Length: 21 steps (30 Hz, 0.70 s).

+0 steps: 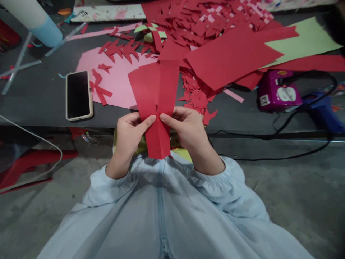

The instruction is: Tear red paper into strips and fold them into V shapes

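Note:
A red sheet of paper (159,136) with a lengthwise crease hangs between my hands, over the table's front edge. My left hand (132,131) grips its left side, thumb on top near the crease and fingers behind. On the other side my right hand (187,126) pinches it the same way, the two thumb tips almost meeting. The upper end of the sheet parts into two flaps. Behind it lies a pink sheet (121,88) bearing a red cut-paper figure (115,50) with a small eye and several red scraps.
A phone (78,95) rests on the table at left, near a white and blue bottle (44,27). Red paper pieces (183,25) pile up at the back. A red sheet (231,54), a purple box (279,91) and a blue glue gun (322,111) with cords lie right.

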Available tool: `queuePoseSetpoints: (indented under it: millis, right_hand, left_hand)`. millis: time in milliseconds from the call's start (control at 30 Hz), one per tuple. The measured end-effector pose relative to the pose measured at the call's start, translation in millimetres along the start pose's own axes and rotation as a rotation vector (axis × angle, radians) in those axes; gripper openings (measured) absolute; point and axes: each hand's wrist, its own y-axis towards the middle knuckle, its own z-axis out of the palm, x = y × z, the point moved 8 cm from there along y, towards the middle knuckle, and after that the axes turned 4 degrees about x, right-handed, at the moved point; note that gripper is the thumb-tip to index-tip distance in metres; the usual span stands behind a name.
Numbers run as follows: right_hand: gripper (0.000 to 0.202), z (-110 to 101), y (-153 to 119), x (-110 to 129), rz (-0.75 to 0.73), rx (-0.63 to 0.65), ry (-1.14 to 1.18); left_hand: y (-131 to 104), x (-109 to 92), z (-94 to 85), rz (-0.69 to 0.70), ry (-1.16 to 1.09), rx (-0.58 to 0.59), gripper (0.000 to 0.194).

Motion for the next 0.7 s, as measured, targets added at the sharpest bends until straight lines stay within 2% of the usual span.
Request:
queuePoseSetpoints:
  millis: [233,300,433,600,700]
  right_hand:
    - [0.026,-4,-1,-1,-0.01,-0.059,-0.018]
    - [0.025,-4,0,0,-0.023,-0.056,-0.025]
    - [0.024,-5,1,5,-0.037,-0.052,-0.004]
    - [0.03,-2,-1,-4,0.108,0.028,0.018]
    - [0.03,-1,-1,-6,0.106,0.046,0.026]
  left_hand:
    - [-2,-3,-1.0,0.065,-0.022,-0.075,0.017]
    - [-1,0,-0.3,0.032,-0.02,-0.053,0.019]
    - [-1,8,5.3,-0.084,0.009,0.062,0.023]
    - [1,1,-0.3,-0.012,0.049,0.038,0.025]
    - [1,1,0.6,-0.02,0.071,0.071,0.025]
